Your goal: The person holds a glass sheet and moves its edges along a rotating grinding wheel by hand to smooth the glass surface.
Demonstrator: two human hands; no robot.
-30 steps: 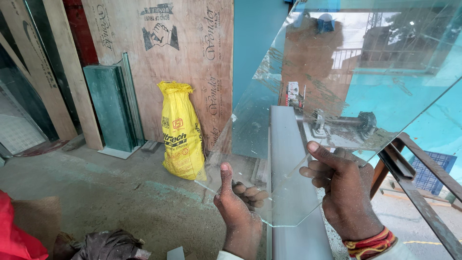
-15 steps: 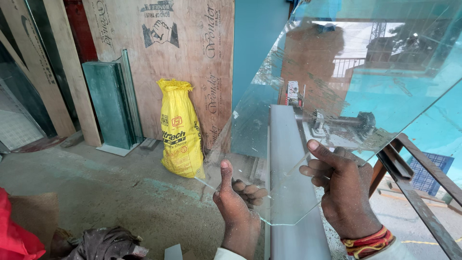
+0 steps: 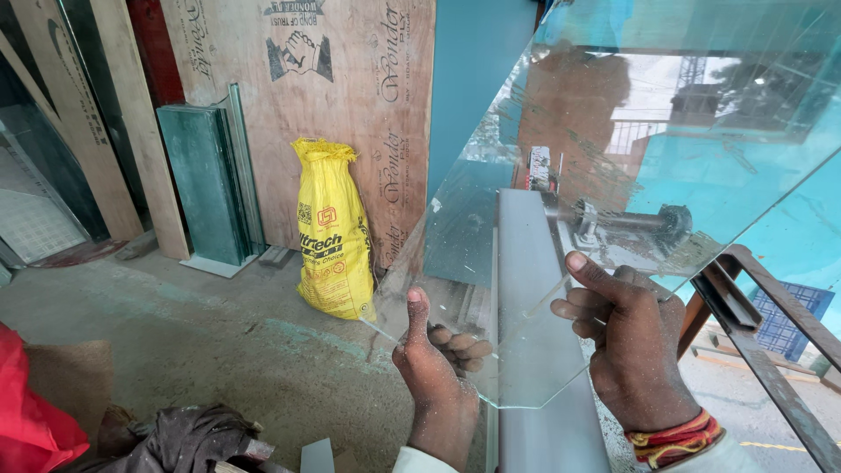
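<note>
I hold a large clear glass sheet (image 3: 648,149) tilted up in front of me, its lower corner near my hands. My left hand (image 3: 434,368) pinches the lower left edge, thumb up on the near face and fingers curled behind the pane. My right hand (image 3: 635,346) grips the lower edge further right, thumb on the near face; a red and yellow thread band circles its wrist. Beneath the glass runs a grey metal beam (image 3: 534,315) that belongs to a machine with a bolt and roller (image 3: 626,221).
A yellow sack (image 3: 331,232) stands on the concrete floor against a plywood board (image 3: 350,96). Stacked green glass panes (image 3: 210,180) lean at the left beside wooden boards. A rusty metal frame (image 3: 762,324) rises at the right. Red cloth (image 3: 31,412) and dark rags (image 3: 188,438) lie at the lower left.
The glass sheet and both hands have barely shifted; the view has drifted slightly, and the grip on the pane is the same.
</note>
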